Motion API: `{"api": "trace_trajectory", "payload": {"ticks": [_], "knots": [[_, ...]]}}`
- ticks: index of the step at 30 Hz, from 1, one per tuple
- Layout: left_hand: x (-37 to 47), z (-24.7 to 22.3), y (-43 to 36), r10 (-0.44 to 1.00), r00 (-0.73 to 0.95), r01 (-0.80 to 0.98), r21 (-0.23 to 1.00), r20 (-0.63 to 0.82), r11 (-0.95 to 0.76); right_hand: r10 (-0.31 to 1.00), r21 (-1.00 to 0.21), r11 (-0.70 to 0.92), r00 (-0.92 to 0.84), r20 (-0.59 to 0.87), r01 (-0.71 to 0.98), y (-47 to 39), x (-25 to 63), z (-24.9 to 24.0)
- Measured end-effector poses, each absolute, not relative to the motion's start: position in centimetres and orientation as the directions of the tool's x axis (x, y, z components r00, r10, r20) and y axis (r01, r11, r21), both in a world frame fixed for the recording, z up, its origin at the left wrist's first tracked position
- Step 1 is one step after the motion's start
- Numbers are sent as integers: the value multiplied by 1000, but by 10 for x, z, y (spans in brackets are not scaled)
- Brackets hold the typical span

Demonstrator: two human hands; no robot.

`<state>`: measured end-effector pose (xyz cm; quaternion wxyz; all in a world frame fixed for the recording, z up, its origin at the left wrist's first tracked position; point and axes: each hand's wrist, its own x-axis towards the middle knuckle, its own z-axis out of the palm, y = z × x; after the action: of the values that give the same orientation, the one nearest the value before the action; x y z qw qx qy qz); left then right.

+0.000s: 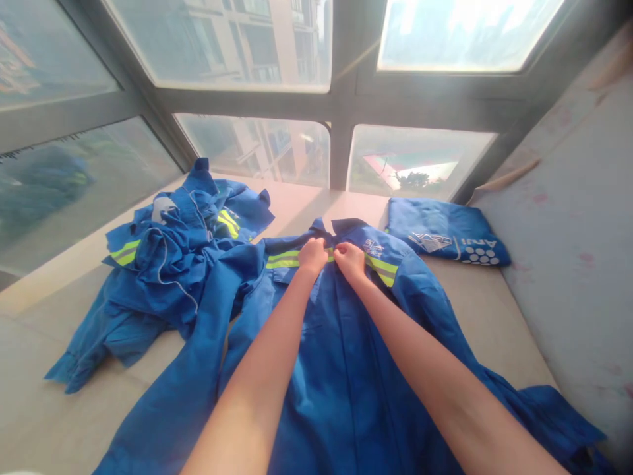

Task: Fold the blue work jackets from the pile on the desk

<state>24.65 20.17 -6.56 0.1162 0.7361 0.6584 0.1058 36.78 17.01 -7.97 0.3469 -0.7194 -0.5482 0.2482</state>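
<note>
A blue work jacket [326, 369] with a yellow-and-grey reflective band lies spread out, front up, its collar pointing at the window. My left hand [312, 256] is closed on the front edge of the jacket, just below the collar on the left side. Close beside it, my right hand [349, 260] pinches the opposite front edge at the same height. Fingertips of both hands nearly meet at the front opening; what exactly lies between them is too small to make out. A white print shows on the chest, right of my right hand.
Crumpled blue garments [168, 264] with reflective strips lie heaped at the left, touching the jacket's sleeve. A folded blue garment [445, 231] with white lettering sits at the back right. Window frames [341, 158] border the ledge [291, 191]; a pale patterned wall [573, 251] stands on the right.
</note>
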Motion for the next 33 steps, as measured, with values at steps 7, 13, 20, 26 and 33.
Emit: {"api": "trace_trajectory", "payload": {"ticks": [7, 13, 20, 26, 33], "knots": [[252, -65, 203, 993, 120, 951, 289, -21, -109, 942, -904, -64, 325, 86, 423, 169, 371, -87], [259, -62, 209, 989, 146, 963, 231, -28, -136, 932, -868, -92, 350, 98, 488, 168, 370, -91], [259, -60, 205, 980, 194, 969, 145, 48, -199, 913, -870, -22, 364, 183, 493, 170, 372, -100], [253, -53, 207, 955, 289, 952, 87, 75, -295, 902, -867, 45, 352, 249, 496, 172, 372, -108], [245, -41, 204, 940, 317, 938, 104, 129, -331, 897, -904, 122, 344, 277, 410, 170, 374, -109]]}}
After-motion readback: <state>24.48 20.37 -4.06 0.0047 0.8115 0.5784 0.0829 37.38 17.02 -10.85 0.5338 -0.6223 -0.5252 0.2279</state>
